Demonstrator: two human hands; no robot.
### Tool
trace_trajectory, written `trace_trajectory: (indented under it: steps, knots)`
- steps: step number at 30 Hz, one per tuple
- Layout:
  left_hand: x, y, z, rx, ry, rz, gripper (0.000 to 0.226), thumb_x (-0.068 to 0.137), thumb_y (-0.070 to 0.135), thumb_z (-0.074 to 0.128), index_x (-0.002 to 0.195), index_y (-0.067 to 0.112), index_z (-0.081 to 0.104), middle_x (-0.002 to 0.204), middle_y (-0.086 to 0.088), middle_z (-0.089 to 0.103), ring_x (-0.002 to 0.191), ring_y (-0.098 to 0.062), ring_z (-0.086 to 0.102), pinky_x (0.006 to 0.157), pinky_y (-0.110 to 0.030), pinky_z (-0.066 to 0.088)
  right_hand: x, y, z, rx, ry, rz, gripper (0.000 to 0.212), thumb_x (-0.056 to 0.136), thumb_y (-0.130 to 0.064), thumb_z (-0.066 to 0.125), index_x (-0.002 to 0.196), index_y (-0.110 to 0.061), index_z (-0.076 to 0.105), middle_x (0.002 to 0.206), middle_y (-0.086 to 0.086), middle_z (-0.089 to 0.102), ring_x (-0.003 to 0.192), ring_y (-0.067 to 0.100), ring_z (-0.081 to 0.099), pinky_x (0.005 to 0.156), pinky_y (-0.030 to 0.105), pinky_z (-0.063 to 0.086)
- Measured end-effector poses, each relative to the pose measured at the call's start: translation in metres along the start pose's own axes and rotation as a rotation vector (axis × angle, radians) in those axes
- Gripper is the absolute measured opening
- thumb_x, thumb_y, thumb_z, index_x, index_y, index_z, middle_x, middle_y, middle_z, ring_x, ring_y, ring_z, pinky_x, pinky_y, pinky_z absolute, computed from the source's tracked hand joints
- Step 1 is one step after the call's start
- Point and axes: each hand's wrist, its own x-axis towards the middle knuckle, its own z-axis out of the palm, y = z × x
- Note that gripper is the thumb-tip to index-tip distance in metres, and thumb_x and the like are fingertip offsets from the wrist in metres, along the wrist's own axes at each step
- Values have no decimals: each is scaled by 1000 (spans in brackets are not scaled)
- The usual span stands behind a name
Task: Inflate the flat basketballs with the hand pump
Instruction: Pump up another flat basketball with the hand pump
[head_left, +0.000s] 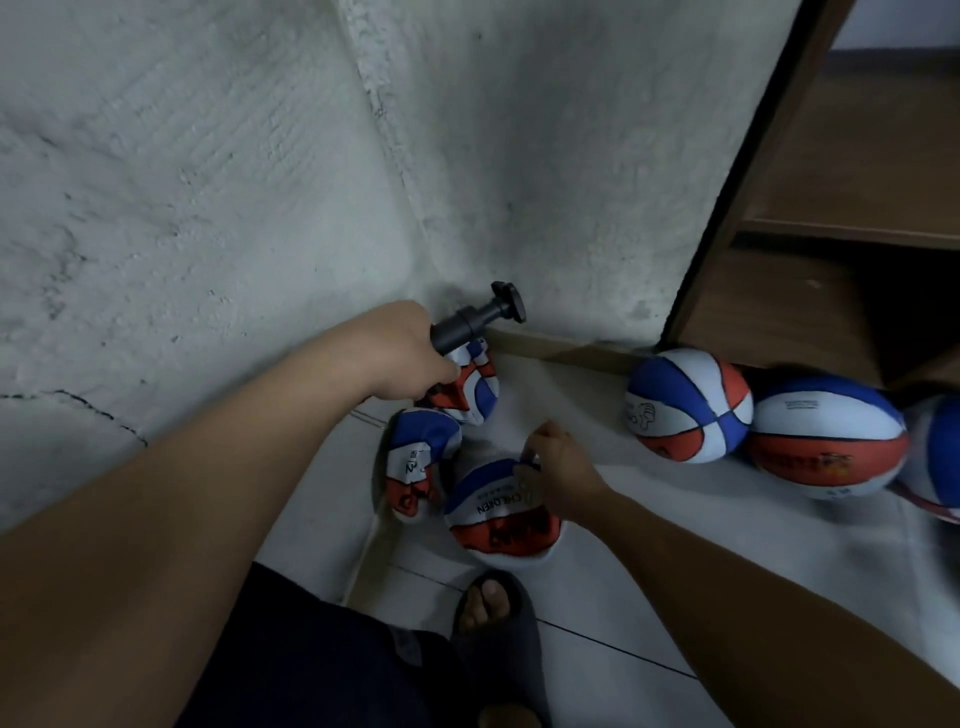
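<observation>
My left hand (410, 353) grips the barrel of a black hand pump (475, 317), its T-handle pointing up and right toward the wall. Three flat red, white and blue basketballs lie on the floor in the corner: one (467, 389) just under the pump, one (418, 460) folded to its lower left, and one (498, 517) nearest me. My right hand (558, 470) pinches the top edge of that nearest flat ball with curled fingers. The pump's needle end is hidden behind my left hand.
Three round, inflated balls sit at the right against the wall: one (688, 405), a second (826, 436) and a third (940, 457) cut off by the frame. A wooden shelf unit (810, 218) stands at the right. My foot in a dark slipper (493, 618) rests below the balls.
</observation>
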Motion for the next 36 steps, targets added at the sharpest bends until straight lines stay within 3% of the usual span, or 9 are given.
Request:
trace_trajectory:
  steps: [3,6,13,17,21,24,29,32,36]
  knots:
    - [-7,26,4,4,23,75,24,100,35,76,99,13,65,92,-12,78,79,-24,73,69,-34,55,-27,2,-11,79,-28,33,17,103,-31,70,103,-16,61,120,4,58,102,24,59,83,40,58]
    - [-12,48,13,25,21,110,26,99,36,76,100,13,64,86,-9,76,72,-24,70,68,-35,55,-52,3,-14,168,-27,101,21,99,-33,76,104,-20,60,125,2,58,105,21,60,75,26,53]
    - [-30,79,22,112,32,155,22,98,32,75,98,13,64,85,-11,75,66,-22,66,60,-31,51,-102,6,-33,226,-63,227,95,91,-29,85,167,-25,29,159,8,31,143,31,44,112,34,47]
    - [-45,110,31,97,62,269,25,96,34,76,105,14,65,89,-9,72,77,-25,73,68,-36,60,-141,10,-86,197,-84,195,74,90,-23,83,156,-21,49,153,5,48,134,25,53,112,39,50]
    - [-62,153,49,52,103,386,24,95,38,76,100,15,67,87,-10,70,75,-27,69,62,-33,49,-186,14,-154,225,-124,151,70,89,-18,84,151,-31,54,143,-11,54,125,13,58,104,34,56]
    - [-74,178,58,-24,166,450,26,97,42,74,95,17,68,88,-9,72,77,-27,71,68,-37,54,-223,22,-195,502,8,60,64,86,-10,87,140,-36,64,137,-12,68,125,10,67,105,38,59]
    - [-86,194,62,-196,160,486,29,99,47,75,101,18,71,84,-4,80,76,-21,78,77,-43,64,-270,41,-212,901,233,-5,57,90,6,81,139,-20,64,136,6,72,127,29,69,111,53,55]
    - [-91,195,70,-257,108,501,24,101,45,75,102,21,69,76,2,79,60,-3,72,61,-30,53,-278,50,-205,914,324,-23,62,93,6,78,146,-24,64,141,4,71,133,24,66,113,45,52]
    - [-84,195,80,-186,116,518,29,97,50,75,99,21,69,81,-4,78,76,-22,77,76,-46,63,-278,52,-202,870,500,-19,58,92,0,82,142,-26,68,131,-1,74,121,18,71,105,34,57]
